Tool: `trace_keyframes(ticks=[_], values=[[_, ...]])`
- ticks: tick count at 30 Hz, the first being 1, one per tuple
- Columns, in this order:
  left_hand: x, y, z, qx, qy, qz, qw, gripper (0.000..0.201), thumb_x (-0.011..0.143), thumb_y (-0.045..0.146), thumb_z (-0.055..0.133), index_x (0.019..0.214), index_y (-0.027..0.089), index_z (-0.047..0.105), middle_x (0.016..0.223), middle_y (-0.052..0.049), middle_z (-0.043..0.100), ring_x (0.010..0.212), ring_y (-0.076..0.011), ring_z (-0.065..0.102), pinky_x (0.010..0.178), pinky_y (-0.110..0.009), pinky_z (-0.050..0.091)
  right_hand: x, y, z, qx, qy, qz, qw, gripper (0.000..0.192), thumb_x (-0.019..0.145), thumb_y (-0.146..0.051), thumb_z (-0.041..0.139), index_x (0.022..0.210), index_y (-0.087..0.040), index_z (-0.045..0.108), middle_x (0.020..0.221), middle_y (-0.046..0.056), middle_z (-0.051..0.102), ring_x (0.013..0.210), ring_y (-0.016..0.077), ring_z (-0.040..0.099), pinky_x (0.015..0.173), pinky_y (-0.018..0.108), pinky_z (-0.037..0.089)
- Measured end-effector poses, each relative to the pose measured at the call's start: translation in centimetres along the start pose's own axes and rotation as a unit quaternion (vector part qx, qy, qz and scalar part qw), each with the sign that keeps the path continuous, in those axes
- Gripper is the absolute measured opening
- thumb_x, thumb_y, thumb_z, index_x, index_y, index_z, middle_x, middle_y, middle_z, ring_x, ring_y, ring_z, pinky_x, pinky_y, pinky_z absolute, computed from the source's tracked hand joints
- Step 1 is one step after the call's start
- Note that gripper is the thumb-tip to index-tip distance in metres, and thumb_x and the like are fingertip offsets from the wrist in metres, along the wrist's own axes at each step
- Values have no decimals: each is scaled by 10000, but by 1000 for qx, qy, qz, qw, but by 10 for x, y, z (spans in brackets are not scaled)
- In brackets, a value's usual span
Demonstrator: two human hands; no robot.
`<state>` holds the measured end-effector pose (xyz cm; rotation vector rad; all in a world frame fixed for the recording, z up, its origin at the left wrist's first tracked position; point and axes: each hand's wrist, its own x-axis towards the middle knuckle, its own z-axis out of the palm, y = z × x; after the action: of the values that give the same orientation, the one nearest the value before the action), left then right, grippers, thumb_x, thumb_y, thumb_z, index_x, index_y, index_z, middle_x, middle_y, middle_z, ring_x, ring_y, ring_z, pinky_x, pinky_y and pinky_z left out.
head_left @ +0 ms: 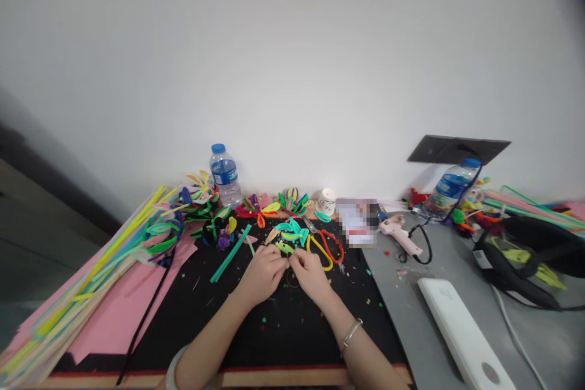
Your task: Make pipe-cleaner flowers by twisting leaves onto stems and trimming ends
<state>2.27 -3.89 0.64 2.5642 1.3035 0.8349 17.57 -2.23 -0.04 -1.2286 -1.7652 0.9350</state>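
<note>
My left hand [265, 269] and my right hand [307, 270] meet over the black mat [283, 341], their fingers pinched close together. A small yellow-green pipe cleaner piece [284, 248] shows at the fingertips; the fingers hide part of it, though both hands appear to grip it. Just beyond lie turquoise pipe cleaner loops [292, 230]. To the right of my right hand rest scissors [338, 248] with yellow and orange handles. Straight green pipe cleaners [231, 253] lie left of my left hand.
Bundled pipe cleaners [91, 286] lie on pink sheets [116, 314] at left. Bottles [225, 177] [450, 190], a paper cup [326, 202] and pipe cleaner flowers [258, 208] line the wall. A pink glue gun [400, 234], white device [459, 332] and black headset [491, 256] sit at right.
</note>
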Motion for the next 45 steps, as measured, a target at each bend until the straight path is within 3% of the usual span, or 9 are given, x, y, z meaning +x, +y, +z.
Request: trace_keyframes(ticks=[5, 13, 21, 28, 31, 34, 38, 42, 45], values=[[0, -2, 2, -21, -24, 0, 999, 287, 879, 149, 398, 641, 168, 556, 643, -36, 543, 770, -186, 481, 705, -310, 362, 1, 4, -1, 0, -25, 5, 1000, 286, 793, -185, 425, 512, -196, 376, 472, -57, 344, 458, 101, 332, 454, 225, 216], [4, 0, -5, -253, -50, -74, 963, 379, 899, 194, 387, 559, 159, 551, 670, -21, 547, 768, -152, 525, 722, -254, 399, 1, -2, -8, 45, -72, -10, 996, 285, 830, -174, 398, 546, -193, 409, 511, -45, 432, 489, 102, 404, 487, 214, 280], [5, -4, -7, -485, -93, -148, 857, 374, 858, 370, 477, 604, 129, 608, 585, -7, 566, 590, -118, 523, 630, -231, 394, -5, -13, -9, 60, -71, -62, 994, 273, 868, -179, 375, 599, -201, 415, 548, -37, 418, 513, 112, 387, 508, 230, 272], [1, -7, 1, -644, -121, -224, 721, 325, 758, 394, 608, 607, 106, 607, 461, 12, 509, 414, -75, 422, 445, -195, 276, -8, -15, -8, 40, -60, -116, 991, 277, 879, -199, 383, 602, -197, 389, 548, -43, 375, 496, 104, 357, 492, 230, 261], [0, -7, 3, -668, -129, -235, 694, 315, 735, 391, 634, 605, 105, 613, 452, 14, 501, 400, -69, 403, 437, -196, 262, -8, -17, -8, 39, -60, -125, 990, 282, 885, -215, 388, 604, -195, 395, 541, -45, 387, 494, 100, 375, 492, 221, 274], [1, -8, 2, -659, -122, -232, 705, 312, 751, 390, 619, 613, 110, 621, 466, 11, 509, 428, -76, 418, 462, -201, 288, -6, -17, -10, 28, -67, -115, 991, 277, 883, -208, 385, 608, -192, 408, 553, -41, 422, 506, 99, 402, 501, 215, 293], [3, -9, -1, -584, -91, -218, 777, 307, 801, 384, 564, 668, 118, 642, 506, -1, 557, 486, -93, 464, 518, -209, 322, 0, -12, -16, -10, -54, -85, 995, 187, 865, -199, 399, 687, -194, 456, 585, -41, 460, 527, 108, 423, 525, 216, 324], [5, -10, -4, -517, -44, -226, 824, 299, 830, 371, 521, 708, 130, 649, 548, -5, 589, 550, -113, 501, 583, -221, 352, 8, 4, -28, -112, 110, -17, 987, 68, 809, -191, 439, 863, -182, 480, 747, 11, 547, 674, 154, 510, 635, 254, 393], [5, -11, -5, -472, -10, -219, 854, 324, 845, 376, 490, 696, 136, 649, 580, -13, 604, 598, -132, 527, 631, -236, 375, 11, 17, -34, -257, 153, 21, 954, 272, 700, -144, 518, 971, -160, 505, 937, 78, 568, 881, 224, 510, 790, 327, 382]])
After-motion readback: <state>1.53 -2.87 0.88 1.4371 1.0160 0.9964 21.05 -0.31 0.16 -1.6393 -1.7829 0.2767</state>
